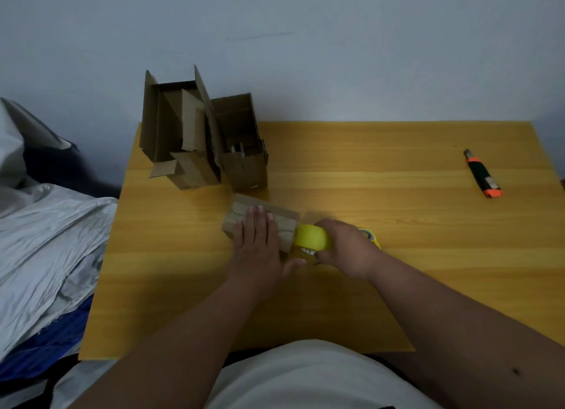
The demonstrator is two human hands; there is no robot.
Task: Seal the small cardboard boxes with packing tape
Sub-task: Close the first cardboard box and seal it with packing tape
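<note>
Here left hand point(258, 243) flat on box point(241, 214), right hand point(344, 246) gripping tape roll point(312, 237)

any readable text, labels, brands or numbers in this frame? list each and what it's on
None can be read.
Tape dispenser in the right hand: dark marks under the yellow roll, too blurred to read.
Upright open box: a small pale patch near its lower edge, too small to tell.
Utility knife: a pale patch on the handle, no legible print.
Small box under the left hand: no print visible.
</note>
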